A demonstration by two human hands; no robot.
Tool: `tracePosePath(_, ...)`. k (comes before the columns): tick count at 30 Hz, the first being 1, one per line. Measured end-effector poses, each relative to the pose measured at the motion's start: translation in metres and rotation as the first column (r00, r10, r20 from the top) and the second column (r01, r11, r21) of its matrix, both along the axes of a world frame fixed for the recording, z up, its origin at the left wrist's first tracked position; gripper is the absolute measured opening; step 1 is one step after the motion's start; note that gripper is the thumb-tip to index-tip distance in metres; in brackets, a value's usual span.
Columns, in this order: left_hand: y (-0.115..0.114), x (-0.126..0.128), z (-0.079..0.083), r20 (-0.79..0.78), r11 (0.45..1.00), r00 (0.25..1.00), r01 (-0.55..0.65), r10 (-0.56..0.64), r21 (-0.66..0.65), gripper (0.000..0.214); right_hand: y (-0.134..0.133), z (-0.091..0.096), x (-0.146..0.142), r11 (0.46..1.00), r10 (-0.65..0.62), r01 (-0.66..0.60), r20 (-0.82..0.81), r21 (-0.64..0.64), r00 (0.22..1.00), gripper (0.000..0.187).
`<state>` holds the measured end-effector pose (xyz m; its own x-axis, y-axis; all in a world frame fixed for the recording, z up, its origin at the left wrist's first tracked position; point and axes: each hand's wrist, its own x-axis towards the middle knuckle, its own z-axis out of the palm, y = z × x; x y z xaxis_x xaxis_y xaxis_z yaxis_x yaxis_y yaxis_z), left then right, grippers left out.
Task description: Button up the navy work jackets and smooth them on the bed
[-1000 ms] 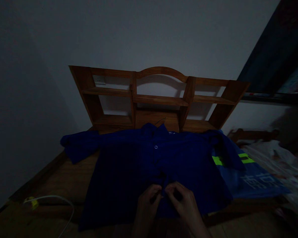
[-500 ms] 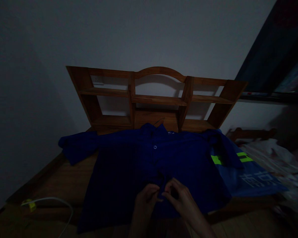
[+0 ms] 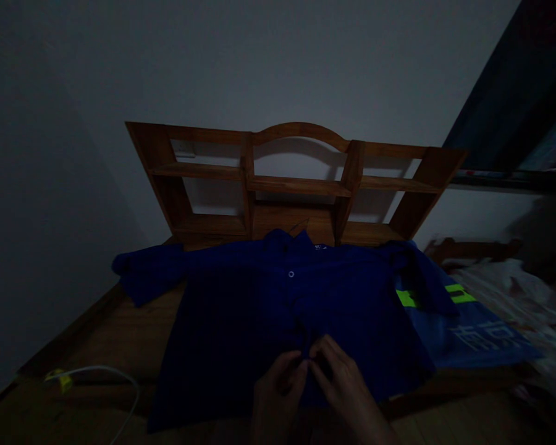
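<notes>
A dark blue button-up shirt (image 3: 241,309) lies spread face up on a wooden surface (image 3: 125,327), collar toward the wall, sleeves out to both sides. One pale button (image 3: 291,274) shows near the collar. My left hand (image 3: 278,386) and my right hand (image 3: 343,383) meet at the shirt's front opening, low in the middle. Both pinch the fabric edges there with fingers pressed together. The room is very dim.
A wooden shelf unit (image 3: 296,185) stands against the wall behind the shirt. A lighter blue garment (image 3: 467,330) with neon yellow stripes and white lettering lies under the right sleeve. A white cable (image 3: 102,377) with a yellow tag curls at the left. Pale crumpled cloth (image 3: 514,290) sits far right.
My fingers have shifted slightly on the shirt's front placket, hands staying together at the same spot. The view has drifted a little; the shirt has not moved.
</notes>
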<state>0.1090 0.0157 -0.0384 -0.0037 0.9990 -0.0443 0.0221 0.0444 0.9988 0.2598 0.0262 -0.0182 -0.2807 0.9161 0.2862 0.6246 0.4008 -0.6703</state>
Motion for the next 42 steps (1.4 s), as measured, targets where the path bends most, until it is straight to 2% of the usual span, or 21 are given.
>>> tracePosePath(3, 0.002, 0.0, 0.002, 0.013, 1.0, 1.0, 0.002, -0.003, 0.031, 0.024, -0.002, -0.001, -0.001, 1.0, -0.001, 0.0, 0.037, 0.02, 0.999, 0.01)
tracePosePath(7, 0.006, -0.002, -0.005, 0.007, 0.999, 1.0, 0.014, -0.014, 0.05, 0.021, -0.004, 0.001, -0.003, 0.999, -0.01, 0.007, 0.061, 0.053, 0.998, 0.009)
tracePosePath(11, 0.007, -0.003, -0.01, -0.019, 0.998, 1.0, 0.021, -0.02, 0.064, 0.018, -0.006, 0.001, -0.005, 1.0, -0.013, 0.011, 0.068, 0.029, 0.998, 0.009)
tracePosePath(25, 0.011, -0.008, -0.01, 0.082, 1.0, 0.997, 0.01, -0.012, 0.026, 0.018, -0.009, 0.003, -0.008, 1.0, -0.005, 0.005, 0.018, -0.009, 1.0, 0.01)
tracePosePath(28, 0.011, -0.007, -0.01, 0.086, 0.999, 0.996, 0.009, -0.012, 0.032, 0.019, -0.008, 0.005, -0.011, 0.999, -0.03, 0.029, -0.033, -0.029, 0.999, 0.011)
tracePosePath(33, 0.008, -0.005, -0.01, 0.069, 0.999, 0.998, -0.008, 0.006, 0.039, 0.021, -0.004, 0.005, -0.014, 0.989, -0.129, 0.11, -0.206, -0.103, 0.97, 0.015)
tracePosePath(38, 0.005, -0.005, -0.009, 0.059, 0.999, 0.998, -0.029, 0.027, 0.041, 0.023, 0.002, 0.004, -0.006, 0.96, -0.166, 0.061, -0.378, -0.274, 0.911, 0.025)
tracePosePath(42, 0.008, -0.006, -0.009, 0.014, 0.999, 1.0, -0.001, 0.0, 0.049, 0.021, 0.002, 0.004, -0.002, 0.952, -0.169, 0.05, -0.385, -0.301, 0.907, 0.036)
